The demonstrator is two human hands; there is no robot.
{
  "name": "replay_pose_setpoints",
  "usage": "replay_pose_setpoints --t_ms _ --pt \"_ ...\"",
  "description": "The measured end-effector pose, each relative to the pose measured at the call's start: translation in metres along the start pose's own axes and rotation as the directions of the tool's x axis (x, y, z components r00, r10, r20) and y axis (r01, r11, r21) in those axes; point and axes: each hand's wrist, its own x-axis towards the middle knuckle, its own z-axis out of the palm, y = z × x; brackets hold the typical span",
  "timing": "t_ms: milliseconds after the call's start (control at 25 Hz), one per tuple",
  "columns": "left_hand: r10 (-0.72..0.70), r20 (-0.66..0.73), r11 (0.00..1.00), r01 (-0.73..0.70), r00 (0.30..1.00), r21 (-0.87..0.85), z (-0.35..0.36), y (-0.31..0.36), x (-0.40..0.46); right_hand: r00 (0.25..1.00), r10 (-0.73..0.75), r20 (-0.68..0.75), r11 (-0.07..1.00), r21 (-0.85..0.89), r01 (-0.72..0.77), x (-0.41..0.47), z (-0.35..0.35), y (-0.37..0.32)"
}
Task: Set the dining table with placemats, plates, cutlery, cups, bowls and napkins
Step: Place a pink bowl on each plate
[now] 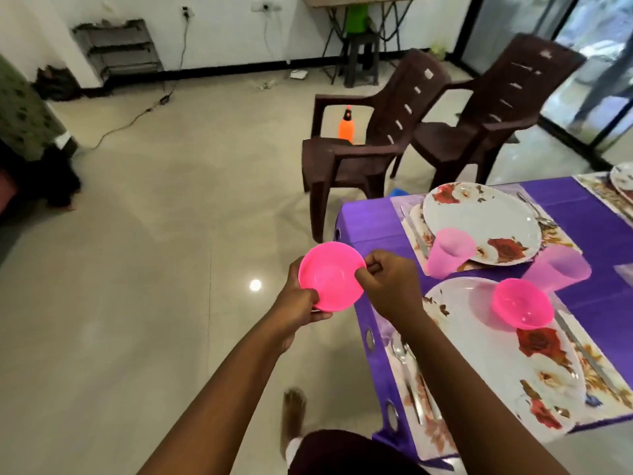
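Note:
A pink bowl (330, 275) is held over the floor, just left of the table's corner. My left hand (301, 303) grips its near left rim, thumb inside the bowl. My right hand (387, 286) pinches its right rim with curled fingers. On the purple table (589, 214) a second pink bowl (522, 308) stands on the near floral plate (479, 344). The far floral plate (479, 221) has a pink cup (448, 252) lying beside it, and another pink cup (558, 269) stands upside down between the plates. Cutlery (407, 371) lies on the near placemat (428, 430).
Two brown plastic chairs (370, 145) stand behind the table's far end, an orange bottle (346, 126) on the floor beyond them. A third plate (621, 176) shows at the right edge. My bare foot (293, 416) is on the tiled floor. A cable (137, 114) runs across the floor.

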Motion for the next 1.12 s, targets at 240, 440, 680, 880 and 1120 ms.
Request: replay_pose_setpoints --t_ms 240,440,680,880,1120 --pt "-0.072 0.173 0.992 0.052 0.982 0.113 -0.026 0.084 0.123 0.977 0.118 -0.178 0.992 -0.023 -0.124 0.11 0.038 -0.002" --pt "0.021 0.248 0.985 -0.062 0.968 0.158 -0.025 0.131 0.203 0.949 0.158 -0.272 0.982 -0.058 -0.18 0.187 0.048 0.001" --pt "0.011 0.4 0.956 -0.127 0.917 0.263 -0.016 0.152 0.314 0.852 0.372 -0.368 0.913 -0.022 -0.408 0.249 0.08 0.031" --pt "-0.082 0.607 0.937 -0.146 0.79 0.317 -0.007 0.206 0.432 0.722 0.472 -0.506 0.85 0.042 -0.526 0.334 0.097 0.036" --pt "-0.174 0.761 0.9 -0.213 0.626 0.38 0.035 0.264 0.511 0.524 0.506 -0.685 0.764 0.074 -0.641 0.396 0.099 0.042"
